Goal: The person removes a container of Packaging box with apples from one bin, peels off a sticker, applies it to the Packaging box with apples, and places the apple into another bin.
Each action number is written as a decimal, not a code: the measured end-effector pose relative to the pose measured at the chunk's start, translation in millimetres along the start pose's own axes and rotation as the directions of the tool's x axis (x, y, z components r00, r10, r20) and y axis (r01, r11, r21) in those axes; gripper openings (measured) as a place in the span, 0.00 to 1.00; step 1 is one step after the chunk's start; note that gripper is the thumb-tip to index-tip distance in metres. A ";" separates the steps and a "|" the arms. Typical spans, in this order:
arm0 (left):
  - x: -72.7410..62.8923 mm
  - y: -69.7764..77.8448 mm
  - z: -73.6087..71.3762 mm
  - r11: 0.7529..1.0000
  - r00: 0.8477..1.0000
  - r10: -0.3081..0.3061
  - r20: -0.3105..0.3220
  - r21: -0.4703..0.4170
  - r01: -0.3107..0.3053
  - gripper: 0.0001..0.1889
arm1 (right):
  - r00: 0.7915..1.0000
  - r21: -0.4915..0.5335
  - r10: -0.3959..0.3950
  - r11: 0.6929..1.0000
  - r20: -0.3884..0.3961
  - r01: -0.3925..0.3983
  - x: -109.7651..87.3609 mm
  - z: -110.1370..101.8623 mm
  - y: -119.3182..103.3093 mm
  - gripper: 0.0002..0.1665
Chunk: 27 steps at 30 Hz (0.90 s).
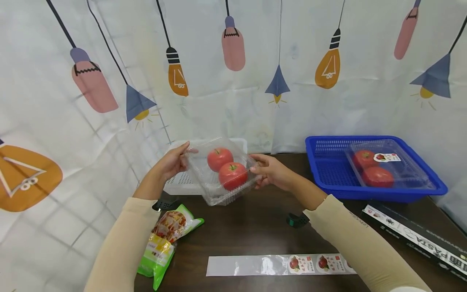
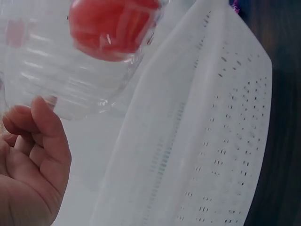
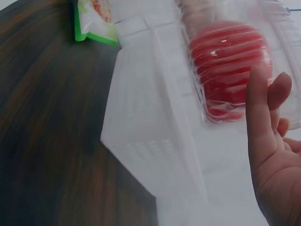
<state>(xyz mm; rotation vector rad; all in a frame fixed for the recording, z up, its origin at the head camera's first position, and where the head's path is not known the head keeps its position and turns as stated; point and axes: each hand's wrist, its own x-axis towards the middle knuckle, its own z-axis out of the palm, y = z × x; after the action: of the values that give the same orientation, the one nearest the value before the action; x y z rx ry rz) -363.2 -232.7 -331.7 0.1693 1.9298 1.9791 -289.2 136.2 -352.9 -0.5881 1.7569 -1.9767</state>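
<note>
Between both hands a clear plastic clamshell box [image 1: 200,172] is held up, tilted, over the table. Two red apples [image 1: 232,177] lie inside it. My left hand [image 1: 170,163] pinches the box's left edge, its fingers curled at the ribbed rim in the left wrist view. On the opposite side my right hand [image 1: 273,172] grips the right edge, thumb on the near face. Behind and below the box stands a white perforated basket [image 1: 178,187], partly hidden by it.
At right, a blue basket [image 1: 317,184] holds another clear box [image 1: 405,170] with apples and a label. A long black pasta box [image 1: 416,239] lies before it. A label strip [image 1: 248,265] lies at the front, and a green food packet [image 1: 169,235] at left.
</note>
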 end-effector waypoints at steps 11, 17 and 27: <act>-18.9 -16.7 15.7 0.996 0.954 0.067 0.293 0.040 -0.083 0.24 | 0.995 -0.071 -0.038 0.997 -0.088 0.032 -36.7 -12.7 2.0 0.52; -15.7 -22.8 32.0 0.983 0.930 0.036 0.366 0.155 -0.100 0.22 | 0.991 -0.088 -0.058 0.995 -0.118 0.047 -60.5 -27.7 7.8 0.51; -27.6 -37.4 54.4 0.984 0.859 -0.014 0.512 0.162 -0.080 0.12 | 0.989 -0.051 -0.125 0.991 -0.073 0.122 -87.4 -47.0 25.1 0.48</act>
<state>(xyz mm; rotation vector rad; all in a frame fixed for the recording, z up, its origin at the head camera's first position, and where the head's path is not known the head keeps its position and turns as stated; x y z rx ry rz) -312.7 -191.3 -360.8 0.7073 1.7413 1.5616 -243.7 221.9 -385.5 -0.6599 1.8570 -2.0711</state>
